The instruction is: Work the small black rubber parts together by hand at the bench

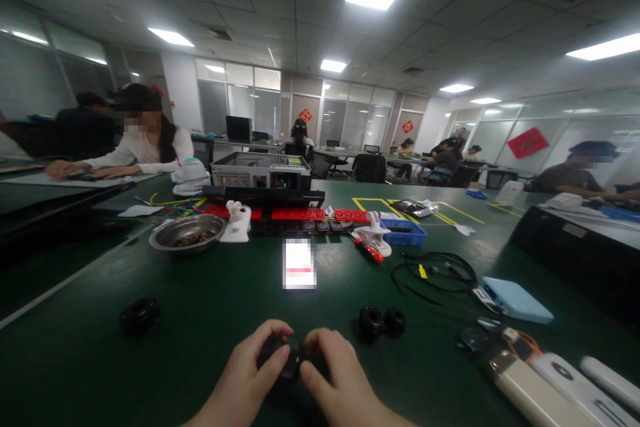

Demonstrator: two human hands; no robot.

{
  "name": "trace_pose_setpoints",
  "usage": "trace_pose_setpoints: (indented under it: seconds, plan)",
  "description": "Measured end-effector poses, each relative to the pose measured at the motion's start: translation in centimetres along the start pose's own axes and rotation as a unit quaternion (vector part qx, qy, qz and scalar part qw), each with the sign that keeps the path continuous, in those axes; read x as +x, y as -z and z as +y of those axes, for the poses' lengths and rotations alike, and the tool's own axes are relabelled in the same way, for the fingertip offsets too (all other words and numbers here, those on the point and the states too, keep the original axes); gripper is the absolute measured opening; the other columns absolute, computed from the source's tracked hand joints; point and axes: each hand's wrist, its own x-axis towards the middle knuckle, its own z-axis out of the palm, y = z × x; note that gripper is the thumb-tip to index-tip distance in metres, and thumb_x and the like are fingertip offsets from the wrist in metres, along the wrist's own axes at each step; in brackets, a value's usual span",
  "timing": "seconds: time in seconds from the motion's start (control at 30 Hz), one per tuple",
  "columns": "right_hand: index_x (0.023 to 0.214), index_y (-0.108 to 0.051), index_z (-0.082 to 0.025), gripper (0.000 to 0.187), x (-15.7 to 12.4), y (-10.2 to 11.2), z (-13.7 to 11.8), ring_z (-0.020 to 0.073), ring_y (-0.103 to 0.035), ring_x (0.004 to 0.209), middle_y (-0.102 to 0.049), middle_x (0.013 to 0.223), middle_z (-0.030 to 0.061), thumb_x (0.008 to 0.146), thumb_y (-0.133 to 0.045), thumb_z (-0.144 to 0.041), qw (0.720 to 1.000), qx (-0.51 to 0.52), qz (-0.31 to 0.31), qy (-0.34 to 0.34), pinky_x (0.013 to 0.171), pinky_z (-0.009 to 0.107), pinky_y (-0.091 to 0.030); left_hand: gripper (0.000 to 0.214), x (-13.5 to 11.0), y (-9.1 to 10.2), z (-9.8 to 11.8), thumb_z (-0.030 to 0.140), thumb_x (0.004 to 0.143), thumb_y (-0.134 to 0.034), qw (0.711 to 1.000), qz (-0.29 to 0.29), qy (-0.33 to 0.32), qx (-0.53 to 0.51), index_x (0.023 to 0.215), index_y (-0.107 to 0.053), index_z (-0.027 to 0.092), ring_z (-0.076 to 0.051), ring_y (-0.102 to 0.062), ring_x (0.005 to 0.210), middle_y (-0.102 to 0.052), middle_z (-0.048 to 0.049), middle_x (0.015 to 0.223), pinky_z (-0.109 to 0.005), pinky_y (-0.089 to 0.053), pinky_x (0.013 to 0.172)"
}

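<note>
Near the front edge of the table, my left hand (pixel 255 363) is closed around a dark round part (pixel 289 361) that looks like a small black wheel. My right hand (pixel 336 368) curls beside it, its fingers closed on a dark piece at the wheel's right side; most of that piece is hidden. Two black ring-shaped parts (pixel 371 323) like small tyres lie together to the right of my hands. Another black tyre-like part (pixel 140 315) lies off to the left.
Beyond my hands lies a lit phone-like screen (pixel 299 264). A metal bowl (pixel 188 235) of small parts, a white clip stand (pixel 236 221), a red screwdriver (pixel 369 250) and a blue tray (pixel 403 232) stand farther back. Cables and a light-blue box (pixel 518 299) occupy the right. People sit around.
</note>
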Motion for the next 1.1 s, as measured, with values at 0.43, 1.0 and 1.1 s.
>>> trace_pose_setpoints:
  seconds: [0.43, 1.0, 1.1]
  plan:
    - [0.07, -0.051, -0.015, 0.011, -0.2, -0.5, 0.0, 0.0125, -0.046, 0.064, -0.05, 0.068, 0.0011, 0.075, -0.052, -0.025, 0.998, 0.055, -0.009, -0.007, 0.058, 0.023, -0.036, 0.028, -0.4, 0.3, 1.5, 0.041, 0.078, -0.044, 0.997, -0.051, 0.009, 0.058, 0.089, -0.054, 0.019, -0.019, -0.056, 0.079, -0.061, -0.0029, 0.083, -0.027, -0.042, 0.069]
    - [0.068, -0.043, -0.017, 0.02, -0.3, 0.1, -0.1, 0.0141, -0.044, 0.064, -0.047, 0.067, 0.0005, 0.077, -0.049, -0.034, 0.997, 0.063, 0.04, 0.013, 0.058, 0.026, -0.035, 0.032, 0.0, 0.3, 0.0, 0.043, 0.073, -0.044, 1.0, -0.009, -0.023, 0.011, 0.091, -0.053, 0.019, -0.02, -0.054, 0.078, -0.058, -0.0024, 0.081, -0.027, -0.042, 0.067]
    - [0.07, -0.048, -0.017, 0.027, -0.1, -0.2, 0.5, 0.015, -0.045, 0.07, -0.049, 0.071, 0.0011, 0.082, -0.042, -0.04, 0.997, 0.077, 0.019, 0.018, 0.064, 0.027, -0.036, 0.033, -0.4, 0.2, -0.1, 0.044, 0.073, -0.045, 0.998, -0.008, -0.056, 0.027, 0.096, -0.05, 0.02, -0.02, -0.055, 0.079, -0.058, -0.0025, 0.086, -0.027, -0.043, 0.069]
